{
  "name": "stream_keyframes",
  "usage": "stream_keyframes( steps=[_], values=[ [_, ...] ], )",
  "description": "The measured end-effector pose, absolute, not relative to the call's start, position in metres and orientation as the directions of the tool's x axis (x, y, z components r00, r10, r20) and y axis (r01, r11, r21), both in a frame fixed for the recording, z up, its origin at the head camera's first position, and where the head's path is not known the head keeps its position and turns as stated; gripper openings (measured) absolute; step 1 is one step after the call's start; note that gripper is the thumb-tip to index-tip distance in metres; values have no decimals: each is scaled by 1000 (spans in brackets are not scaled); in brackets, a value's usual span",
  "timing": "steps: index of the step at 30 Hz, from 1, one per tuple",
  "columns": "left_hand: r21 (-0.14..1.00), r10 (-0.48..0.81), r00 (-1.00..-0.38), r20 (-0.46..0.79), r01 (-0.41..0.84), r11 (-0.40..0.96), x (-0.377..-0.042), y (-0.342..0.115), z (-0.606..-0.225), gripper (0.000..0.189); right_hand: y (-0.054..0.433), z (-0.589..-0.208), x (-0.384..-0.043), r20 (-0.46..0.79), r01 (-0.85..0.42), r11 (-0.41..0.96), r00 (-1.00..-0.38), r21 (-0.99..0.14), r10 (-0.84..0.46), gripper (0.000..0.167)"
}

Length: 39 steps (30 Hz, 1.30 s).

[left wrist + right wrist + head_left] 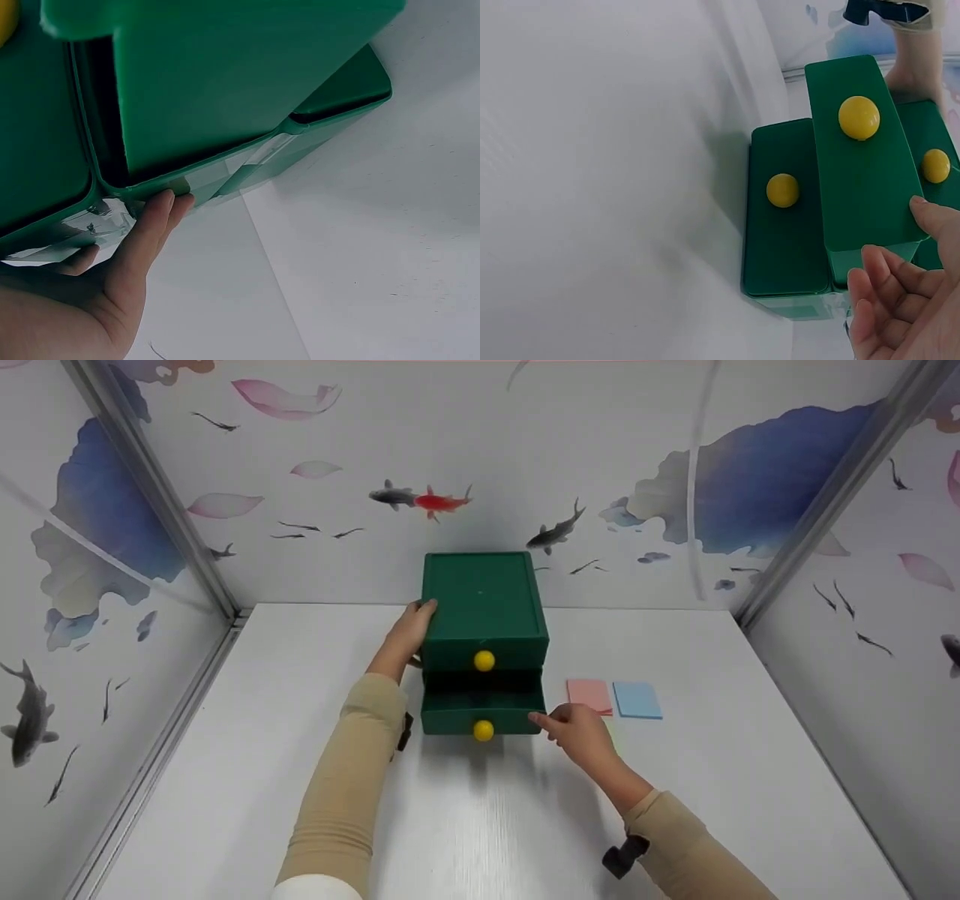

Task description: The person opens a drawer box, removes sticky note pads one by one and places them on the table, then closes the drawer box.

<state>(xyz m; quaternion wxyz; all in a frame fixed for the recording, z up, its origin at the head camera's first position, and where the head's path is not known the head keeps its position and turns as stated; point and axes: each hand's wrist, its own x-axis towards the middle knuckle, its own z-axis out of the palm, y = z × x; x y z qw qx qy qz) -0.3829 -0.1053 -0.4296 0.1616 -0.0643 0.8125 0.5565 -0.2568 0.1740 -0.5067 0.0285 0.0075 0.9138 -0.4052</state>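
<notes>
drawer (450, 721), corner-pinched by the right hand (583, 733), could jam from lopsided force; straight-fingered left hand (410, 628) touches the cabinet (484, 600).

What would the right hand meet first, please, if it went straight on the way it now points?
The open drawer: the right hand seems to be touching, perhaps pinching, its front's right end, so no free gap shows ahead, though the exact contact is hard to judge.
</notes>
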Motion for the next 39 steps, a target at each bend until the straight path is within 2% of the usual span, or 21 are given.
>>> stream_keyframes(
  steps=[13,22,39],
  values=[
    [884,78,-940,-332,-282,374,-383,-106,-430,73,171,-506,-272,-118,111,604,-993,-789,29,37],
    [882,83,-938,-336,-282,377,-383,-106,-430,74,167,-505,-280,-84,108,589,-994,-801,69,36],
    [890,82,-938,-337,-288,354,-383,-106,-431,73,161,-504,-297,-111,165,543,-985,-823,132,36]
  ],
)
